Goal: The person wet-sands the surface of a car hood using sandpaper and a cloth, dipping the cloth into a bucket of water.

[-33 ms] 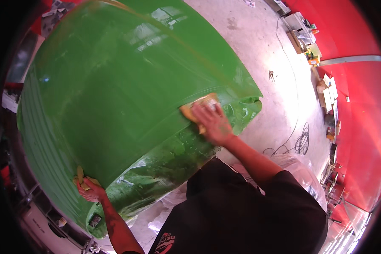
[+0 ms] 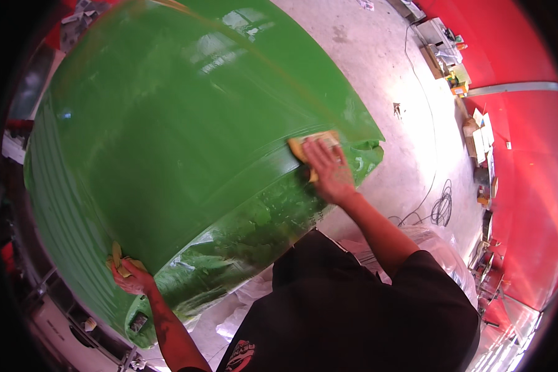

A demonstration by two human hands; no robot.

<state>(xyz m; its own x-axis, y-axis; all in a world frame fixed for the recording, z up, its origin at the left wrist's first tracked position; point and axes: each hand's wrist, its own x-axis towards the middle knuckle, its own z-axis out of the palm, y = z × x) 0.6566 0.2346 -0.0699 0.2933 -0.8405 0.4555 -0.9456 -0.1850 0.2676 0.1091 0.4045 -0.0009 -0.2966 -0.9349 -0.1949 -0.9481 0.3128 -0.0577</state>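
A large, glossy green painted vehicle panel [image 2: 161,142] fills the left and middle of the view. My right hand [image 2: 329,170] lies over a folded yellow-orange cloth [image 2: 298,147], pressing it onto the panel close to its near right edge. The fingers stretch across the cloth and grip it against the surface. Lower left, my left hand [image 2: 133,279] grasps a crumpled yellow cloth [image 2: 116,255] by the panel's ribbed left side. Part of each cloth is hidden beneath the fingers.
Green-spattered clear plastic sheeting [image 2: 229,263] hangs along the panel's near edge. A coiled black cable [image 2: 441,208] rests on the pale floor [image 2: 372,68]. Boxes [image 2: 477,136] and other items line the red wall [image 2: 527,136] at right. Dark equipment stands at far left.
My right hand has slid to the right along the panel's near edge, carrying the folded cloth with it. My left hand and its cloth stay nearly in place.
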